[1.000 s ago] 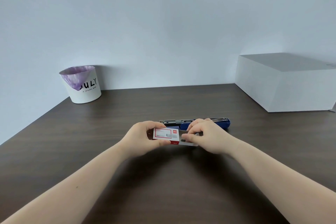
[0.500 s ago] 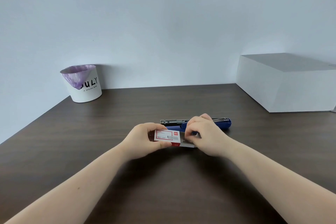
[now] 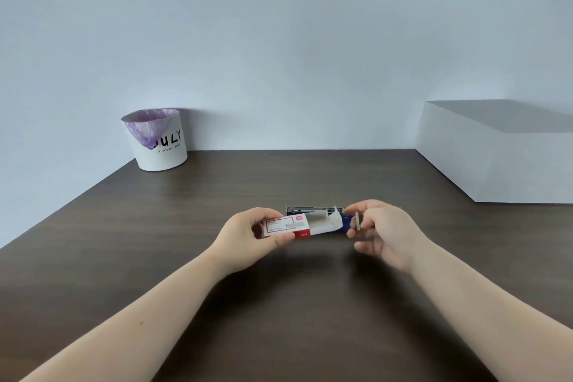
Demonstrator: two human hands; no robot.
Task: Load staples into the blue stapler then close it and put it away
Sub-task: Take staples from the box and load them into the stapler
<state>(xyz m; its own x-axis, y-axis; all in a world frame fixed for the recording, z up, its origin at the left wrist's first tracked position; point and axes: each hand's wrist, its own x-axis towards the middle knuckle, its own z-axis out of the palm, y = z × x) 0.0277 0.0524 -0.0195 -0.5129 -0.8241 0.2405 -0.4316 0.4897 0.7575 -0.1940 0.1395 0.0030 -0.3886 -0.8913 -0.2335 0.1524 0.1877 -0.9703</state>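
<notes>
Blue stapler: lies on the dark desk, mostly hidden behind the staple box; metal magazine rail exposed, so apparently open. Long axis runs left to right across the view; which end is the nose cannot be told.

Box: white and red, held just in front of the stapler by the left hand, thumb under and fingers over, closed firmly on the sleeve. Inner tray drawn out to the right, end flap up.

Staples: short strip, upright, pinched between thumb and forefinger of the right hand, right of the box; other fingers loosely spread.

Risks, as judged:
- Strip is thin and held by its ends; a squeeze or a knock on the rail could snap it or scatter it over the desk.
- Upright strip must be turned level with the rail, legs down; otherwise it may jam.
- Tilted box with tray out could spill.

Also present: white bin, far left of the stapler; grey block, far right.
</notes>
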